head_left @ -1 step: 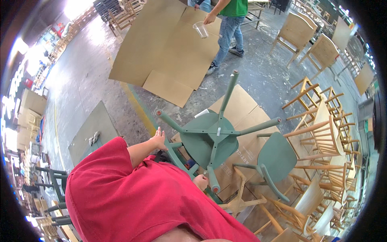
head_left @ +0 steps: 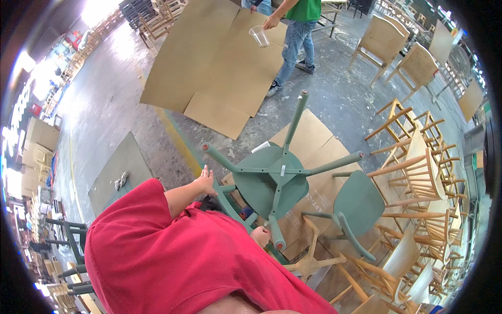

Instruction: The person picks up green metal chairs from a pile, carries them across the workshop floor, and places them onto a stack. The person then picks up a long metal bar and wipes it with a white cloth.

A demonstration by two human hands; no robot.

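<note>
An upturned green chair (head_left: 269,180) lies in front of me with its legs in the air, its crossed braces showing under the seat. My left hand (head_left: 207,181) rests on the chair's curved green rail (head_left: 224,201), fingers stretched and apart. Close beside the near leg (head_left: 277,234), my right hand (head_left: 260,236) is closed, with its fingertips toward the frame. Something small and pale seems to be at those fingertips, too small to name. To the right, a second green chair (head_left: 360,203) stands on cardboard.
Cardboard sheets (head_left: 214,63) cover the floor ahead, where a person in a green shirt (head_left: 305,10) holds a clear plastic cup (head_left: 259,36). Wooden chairs (head_left: 426,175) crowd the right side. A bare wooden frame (head_left: 311,256) is near my right arm. A grey board (head_left: 117,170) lies left, with a rag (head_left: 121,181).
</note>
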